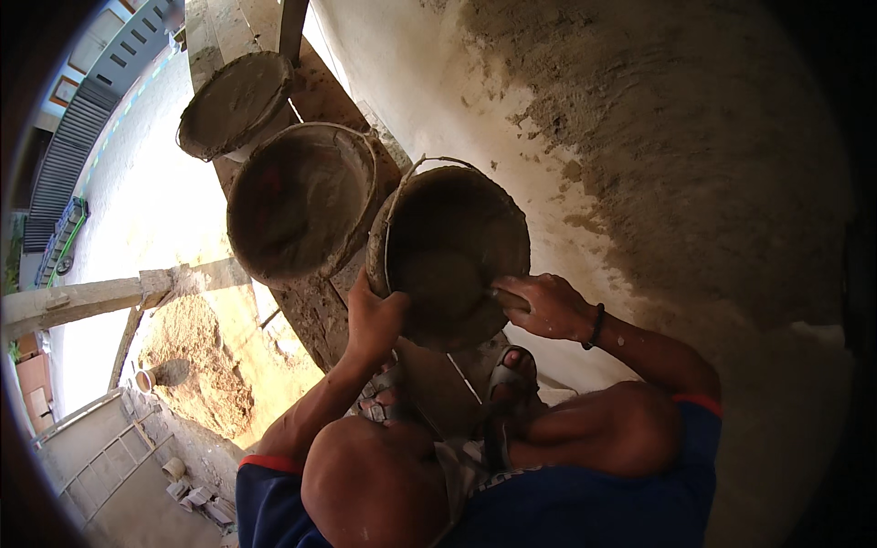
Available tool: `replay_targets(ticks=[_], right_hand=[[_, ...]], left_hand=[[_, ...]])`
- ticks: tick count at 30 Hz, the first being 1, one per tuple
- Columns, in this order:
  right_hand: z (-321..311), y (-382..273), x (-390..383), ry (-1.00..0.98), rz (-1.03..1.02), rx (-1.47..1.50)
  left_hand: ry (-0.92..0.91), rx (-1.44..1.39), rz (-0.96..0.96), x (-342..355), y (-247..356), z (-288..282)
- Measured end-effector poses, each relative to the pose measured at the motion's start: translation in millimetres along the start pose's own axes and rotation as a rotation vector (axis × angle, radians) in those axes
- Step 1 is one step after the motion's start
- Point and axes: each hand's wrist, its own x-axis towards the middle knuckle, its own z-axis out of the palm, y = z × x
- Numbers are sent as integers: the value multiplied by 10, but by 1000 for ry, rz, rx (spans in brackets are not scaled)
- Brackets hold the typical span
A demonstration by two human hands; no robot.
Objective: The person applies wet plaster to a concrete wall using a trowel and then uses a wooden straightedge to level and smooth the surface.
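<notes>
A mortar-caked bucket with a thin wire handle is tilted toward me above my feet. My left hand is closed on its near left rim, thumb toward the inside. At the right side of the bucket, my right hand is closed round the short handle of what looks like a trowel. The tool's blade is lost in the bucket's dark interior. Grey-brown mortar coats the inside, and its depth is hard to make out.
Two more mortar-crusted buckets, a middle one and a far one, stand along the narrow plank platform. On the right rises a wall partly covered with dark wet plaster. Far below on the left are a sand heap and a ladder, beyond a wooden beam.
</notes>
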Motion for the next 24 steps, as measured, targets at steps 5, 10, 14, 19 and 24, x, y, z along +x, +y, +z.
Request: replay_targets(ticks=[5,10,14,19,24], right_hand=[[-588,-226,-158,61,-27,1],[-1228,-404,-322,150,-49,93],[-1568,-95,-365,95,316,390],[-2413,415,-612,885,276,-170],[-2283,-172,-687,708,217,-221]], left_hand=[[-32,-73,-62,68,-87,-109],[5,-64,-27,46,-35,-107],[5,-58,26,27,39,-18],[-24,-109,16,48,51,-5],[46,-81,-6,45,22,7]])
